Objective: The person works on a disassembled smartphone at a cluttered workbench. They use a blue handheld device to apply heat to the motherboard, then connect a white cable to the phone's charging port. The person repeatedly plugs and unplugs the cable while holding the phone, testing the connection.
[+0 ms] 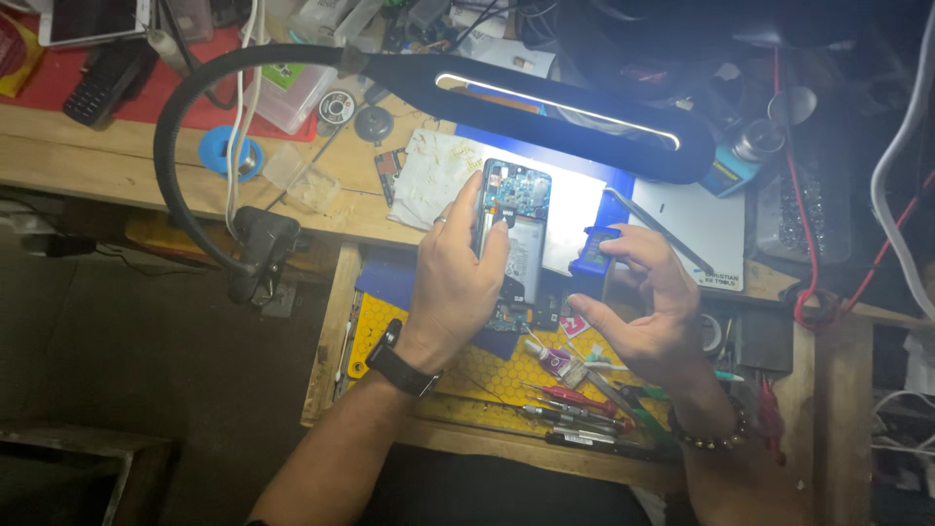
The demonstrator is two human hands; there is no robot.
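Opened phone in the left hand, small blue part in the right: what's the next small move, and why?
Probably bring the right hand with its small blue part leftward to the opened phone with exposed circuit board; the left hand holds it upright, and a gap separates them.

Gooseneck lamp (pixel 545 107), screwdrivers (pixel 575 404), glue tube (pixel 550 358)

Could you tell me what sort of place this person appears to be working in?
Most likely a phone repair bench: the left hand holds an opened smartphone under a gooseneck lamp, with screwdrivers in an open drawer below.
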